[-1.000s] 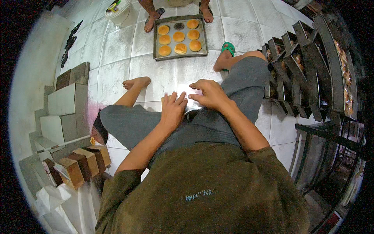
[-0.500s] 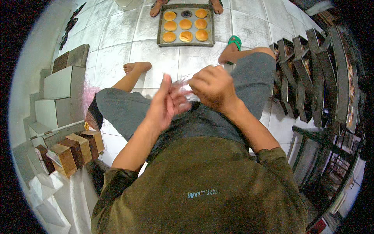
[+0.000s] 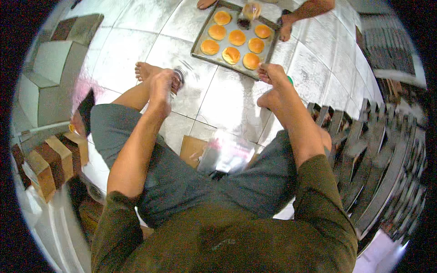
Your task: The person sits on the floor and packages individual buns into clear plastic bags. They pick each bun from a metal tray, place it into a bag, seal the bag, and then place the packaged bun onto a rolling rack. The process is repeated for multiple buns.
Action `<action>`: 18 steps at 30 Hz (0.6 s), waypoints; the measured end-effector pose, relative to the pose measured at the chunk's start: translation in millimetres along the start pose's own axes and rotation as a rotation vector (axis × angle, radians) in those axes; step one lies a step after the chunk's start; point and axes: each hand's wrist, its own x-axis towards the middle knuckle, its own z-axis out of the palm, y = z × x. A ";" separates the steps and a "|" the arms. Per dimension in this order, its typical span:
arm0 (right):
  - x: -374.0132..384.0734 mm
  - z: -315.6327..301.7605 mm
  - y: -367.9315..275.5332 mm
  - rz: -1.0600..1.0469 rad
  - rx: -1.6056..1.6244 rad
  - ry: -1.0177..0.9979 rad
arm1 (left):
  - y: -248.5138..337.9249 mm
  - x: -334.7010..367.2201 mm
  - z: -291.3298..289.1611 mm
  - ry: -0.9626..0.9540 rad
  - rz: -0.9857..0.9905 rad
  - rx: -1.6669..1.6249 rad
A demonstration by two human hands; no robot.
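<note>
My left hand [image 3: 160, 91] is out over the floor, its fingers closed on a small clear plastic bag [image 3: 180, 78] smeared by motion. Several round golden buns [image 3: 237, 37] sit on a square metal baking tray [image 3: 205, 56] on the tiles. By the tray's near right edge, just beside the closest bun [image 3: 251, 61], my right hand [image 3: 272, 73] reaches with loosely bent fingers and no bun in them. A stack of clear plastic bags [image 3: 225, 152] lies between my thighs, on a piece of brown cardboard [image 3: 190, 149].
At the tray's far edge is a blurred, bun-like round thing in clear wrap [image 3: 251, 10]. Another person's foot [image 3: 285, 28] is beside the tray. Dark metal trays [image 3: 364, 159] stand stacked at right. Boxes [image 3: 48, 159] and pale steps [image 3: 48, 77] line the left.
My hands were together over my lap around clear plastic. They have parted and moved forward, the left with a bag, the right to the tray. The view has turned, uncovering the bag stack.
</note>
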 end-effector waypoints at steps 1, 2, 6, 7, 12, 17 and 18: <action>36.2 5.0 23.2 0.140 0.048 0.011 | -2.7 3.7 2.6 -0.052 0.021 0.179; 71.0 8.9 42.2 0.067 -0.084 0.042 | -3.6 1.5 5.8 0.039 -0.113 0.152; 187.8 18.4 89.1 -0.082 -0.121 0.260 | 10.9 -3.9 28.8 0.088 -0.226 0.273; 210.4 17.6 91.5 -0.118 -0.226 0.309 | 13.5 -4.4 34.1 0.055 -0.205 0.306; 241.1 25.3 93.6 -0.105 -0.709 0.119 | 6.0 -4.3 43.7 0.060 -0.523 0.314; 175.8 34.7 46.5 -0.268 -0.982 0.030 | -7.2 -6.2 35.1 0.052 -0.399 0.196; 156.8 32.3 25.2 -0.256 -1.058 0.041 | -6.5 -6.7 33.6 0.005 -0.365 0.139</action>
